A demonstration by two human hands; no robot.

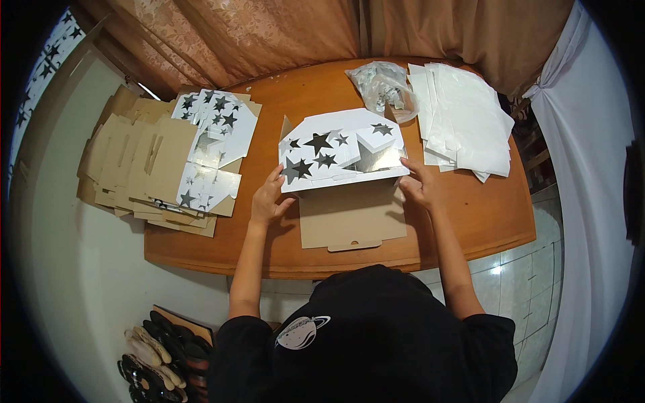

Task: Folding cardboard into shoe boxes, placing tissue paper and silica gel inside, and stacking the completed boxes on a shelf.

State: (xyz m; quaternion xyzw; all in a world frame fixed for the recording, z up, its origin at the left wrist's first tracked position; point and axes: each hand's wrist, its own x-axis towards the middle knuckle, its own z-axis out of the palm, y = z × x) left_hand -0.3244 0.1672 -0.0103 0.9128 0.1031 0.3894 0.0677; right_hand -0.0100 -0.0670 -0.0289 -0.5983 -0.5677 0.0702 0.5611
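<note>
The cardboard box (341,149) lies between the two hands, near the middle of the table (484,215), with its white panel of dark and silvery stars facing up. Its plain brown flap (353,225) spreads flat toward the person, a small tab along the near edge.

The left hand (269,198) is at the near left corner of the box, grasping it lightly: the fingers touch the printed panel's edge while the thumb points inward, just below that edge and above the brown flap. The right hand (418,185) grasps the opposite near corner, fingertips on the panel's right edge and thumb lower, beside the side of the box. The box thus sits just ahead of both palms, and the brown flap runs back between the wrists.

Well to the left of the left hand, a pile of flat brown cardboard (124,161) overhangs the table's edge, with star-printed cardboard (209,144) on its right part. Beyond the box's far right corner rests a clear plastic bag (381,86), its contents too crumpled to make out. Right of the bag, and near the right hand, lies a loose stack of white sheets (465,117).
</note>
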